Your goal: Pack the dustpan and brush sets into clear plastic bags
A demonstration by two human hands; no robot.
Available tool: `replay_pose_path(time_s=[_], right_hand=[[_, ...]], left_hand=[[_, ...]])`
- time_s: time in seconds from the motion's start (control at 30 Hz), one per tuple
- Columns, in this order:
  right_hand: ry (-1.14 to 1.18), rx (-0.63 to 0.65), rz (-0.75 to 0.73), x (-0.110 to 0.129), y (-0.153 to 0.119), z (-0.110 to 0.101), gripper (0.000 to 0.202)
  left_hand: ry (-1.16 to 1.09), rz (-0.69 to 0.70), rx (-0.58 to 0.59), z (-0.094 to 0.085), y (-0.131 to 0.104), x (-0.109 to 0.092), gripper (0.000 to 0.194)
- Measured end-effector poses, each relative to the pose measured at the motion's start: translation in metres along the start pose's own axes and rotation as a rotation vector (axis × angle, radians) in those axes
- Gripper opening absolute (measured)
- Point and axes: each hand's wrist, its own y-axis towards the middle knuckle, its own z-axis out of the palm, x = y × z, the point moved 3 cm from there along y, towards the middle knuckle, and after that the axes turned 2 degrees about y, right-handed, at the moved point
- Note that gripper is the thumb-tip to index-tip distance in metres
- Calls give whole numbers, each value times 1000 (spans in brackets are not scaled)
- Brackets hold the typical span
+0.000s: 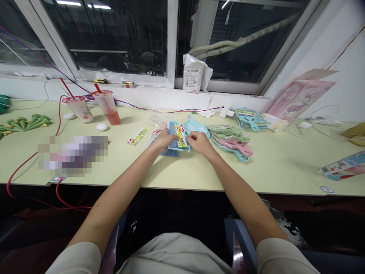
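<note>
My left hand is closed on the left side of a small blue dustpan and brush set, thumb on top. A yellow-green printed label card lies across the front of the set. At the set's right edge is my right hand, its fingers curled in; what they pinch, if anything, is hidden. Just behind, a light blue dustpan lies on the table. Other blue bristles show below the held set, and a pink-and-white piece sits partly behind my left hand.
Another label card lies to the left. Right of my hands are bagged green, pink and blue dustpan sets, with more blue ones behind. Two drink cups stand back left, near a red cable. The table's front edge is close.
</note>
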Motion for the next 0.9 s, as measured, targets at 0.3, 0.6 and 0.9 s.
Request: replay_pose_path(time_s=[0.3,0.6,0.9], right_hand=[[38,-123,-79,8,-2,0,32],[423,-409,404,-53,22,-61,15],[960,-19,518,-40,17,-37,19]], left_hand=[[-98,-43,-12,-5,-1,6,42],[-219,-79,9,-13,-7,-6,42],[-204,-86,47,-14,-12,-10,41]])
